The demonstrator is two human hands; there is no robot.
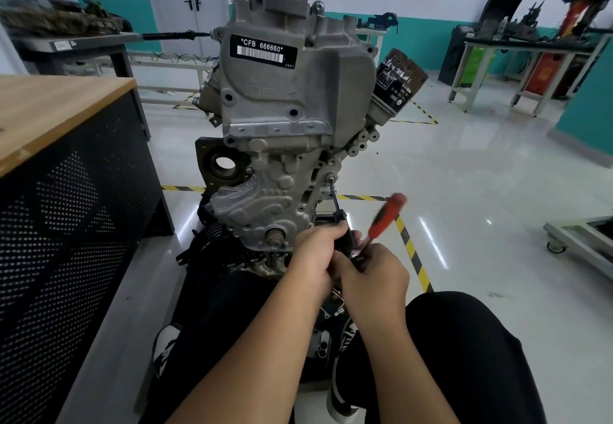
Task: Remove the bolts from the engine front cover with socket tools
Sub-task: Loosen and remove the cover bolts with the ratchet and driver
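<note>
Gripping the black extension (343, 229) near its lower end, the left hand (316, 254) has its fingers curled round the shaft, which slants up and left to a socket (331, 182) seated on a bolt (330, 177) at the right edge of the front cover (265, 191). The right hand (373, 277) sits just beside the left, touching it, fingers curled at the head of a ratchet (386, 216) whose red handle sticks up and to the right, blurred, out over open floor. The cover is the lower grey casting of the engine (292, 92), which stands upright straight ahead; a crank stub (275, 236) pokes out at the cover's bottom, just left of the left hand. Above, a barcode label (260, 52) marks the upper housing, and an oil filter (398, 82) juts from the engine's right side. On the left a wood-topped bench (49, 115) with a perforated black front stands near the engine, leaving a narrow strip of floor between them. To the right the glossy floor (481, 174) opens wide, crossed by yellow-and-black tape (411, 247) running close past the hands, with a wheeled cart (583, 241) at the far right edge and metal tables (530, 58) well back by the teal wall. The person's dark-trousered knees (464, 340) bracket the foreground.
</note>
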